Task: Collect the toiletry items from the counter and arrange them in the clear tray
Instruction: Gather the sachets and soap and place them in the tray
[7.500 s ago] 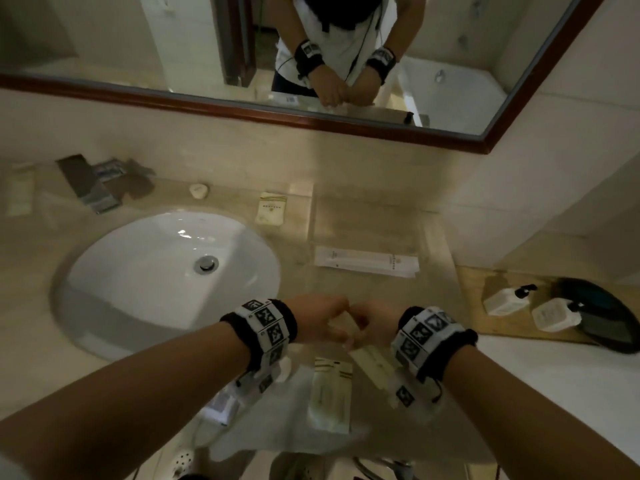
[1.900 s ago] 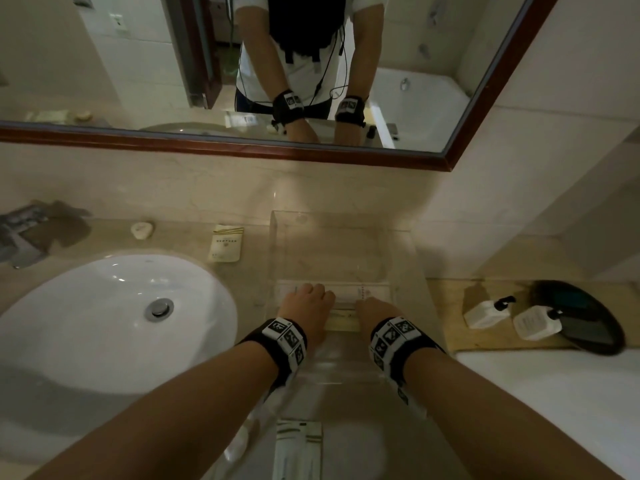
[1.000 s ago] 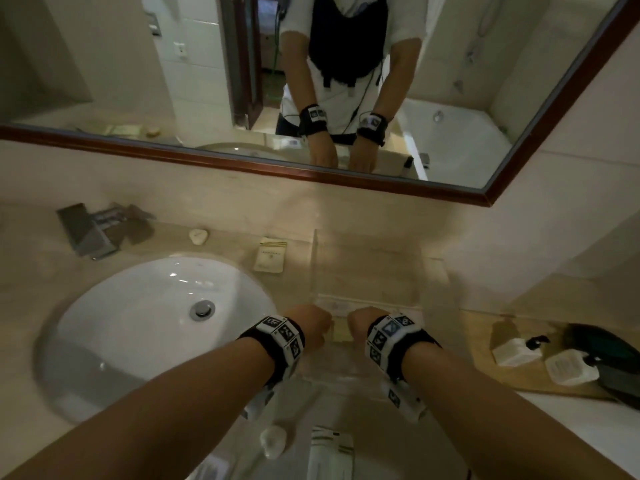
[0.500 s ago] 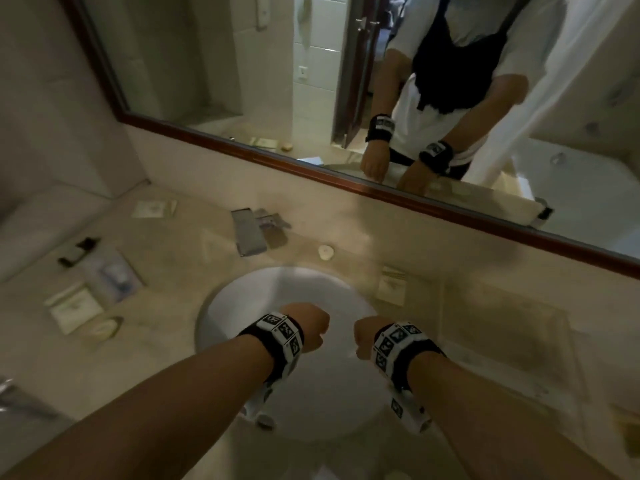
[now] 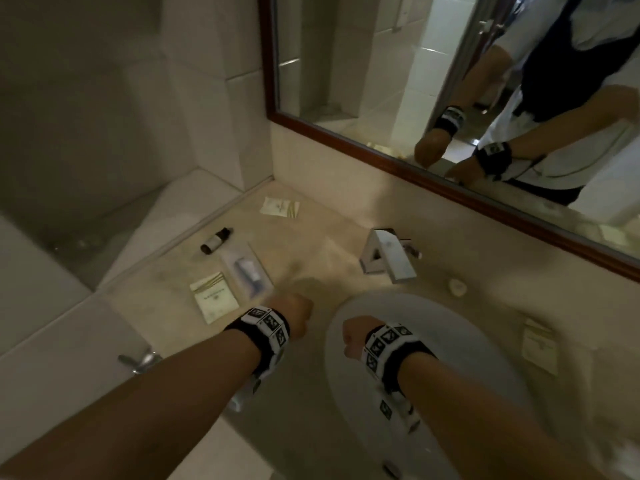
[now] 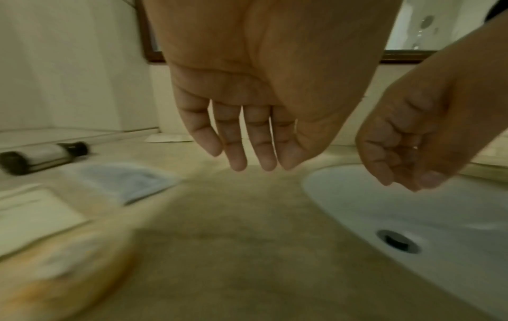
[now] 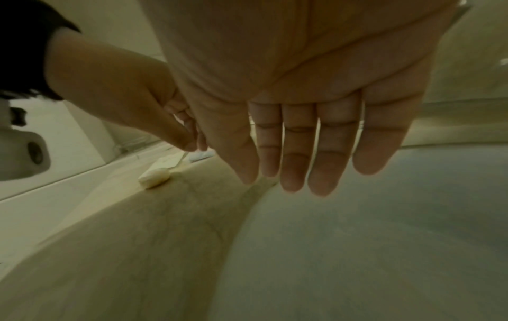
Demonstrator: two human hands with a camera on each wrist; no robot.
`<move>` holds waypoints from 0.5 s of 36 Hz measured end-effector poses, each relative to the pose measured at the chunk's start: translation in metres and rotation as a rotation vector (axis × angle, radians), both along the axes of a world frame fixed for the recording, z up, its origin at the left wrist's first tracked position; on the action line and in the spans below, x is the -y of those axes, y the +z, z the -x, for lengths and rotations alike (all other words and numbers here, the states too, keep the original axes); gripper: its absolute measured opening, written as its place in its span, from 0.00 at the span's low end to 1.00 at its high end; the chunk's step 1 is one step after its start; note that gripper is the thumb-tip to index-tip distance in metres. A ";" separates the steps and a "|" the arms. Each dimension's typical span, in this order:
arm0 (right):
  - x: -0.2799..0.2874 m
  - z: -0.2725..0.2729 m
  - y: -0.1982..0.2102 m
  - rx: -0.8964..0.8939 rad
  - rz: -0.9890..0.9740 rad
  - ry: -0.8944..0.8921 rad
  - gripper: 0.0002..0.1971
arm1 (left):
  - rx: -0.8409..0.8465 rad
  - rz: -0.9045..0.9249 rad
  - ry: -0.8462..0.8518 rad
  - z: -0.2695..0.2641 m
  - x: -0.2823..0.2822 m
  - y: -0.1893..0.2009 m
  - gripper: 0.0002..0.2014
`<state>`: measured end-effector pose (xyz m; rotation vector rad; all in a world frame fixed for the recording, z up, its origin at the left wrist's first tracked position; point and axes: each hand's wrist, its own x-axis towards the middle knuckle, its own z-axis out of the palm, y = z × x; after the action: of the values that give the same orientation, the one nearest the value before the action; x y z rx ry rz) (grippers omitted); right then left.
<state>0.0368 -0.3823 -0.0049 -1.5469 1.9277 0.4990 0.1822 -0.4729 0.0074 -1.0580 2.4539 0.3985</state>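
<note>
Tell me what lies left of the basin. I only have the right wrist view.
Observer: A small dark bottle lies on its side near the far-left edge of the counter.
Operator: Check the other side of the sink.
Observer: A cream sachet lies flat to the right of the sink.
Operator: Find the faucet.
Observer: The faucet stands behind the sink, below the mirror.
</note>
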 end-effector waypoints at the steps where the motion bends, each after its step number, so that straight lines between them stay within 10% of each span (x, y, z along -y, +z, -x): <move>1: 0.006 -0.006 -0.003 -0.007 0.012 0.010 0.13 | -0.014 0.027 0.040 -0.011 0.011 -0.002 0.18; 6: 0.026 -0.025 -0.019 -0.069 0.014 0.004 0.08 | -0.042 0.157 0.321 -0.068 0.064 -0.026 0.18; 12: 0.046 -0.040 -0.037 -0.081 -0.021 0.002 0.11 | 0.047 0.136 0.375 -0.118 0.102 -0.059 0.42; 18: 0.055 -0.054 -0.054 -0.066 -0.001 0.008 0.16 | 0.047 0.150 0.341 -0.128 0.091 -0.070 0.24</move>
<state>0.0906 -0.4375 -0.0586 -1.5561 1.9709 0.5609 0.3098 -0.5639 -0.0629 -1.5397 2.2905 0.2911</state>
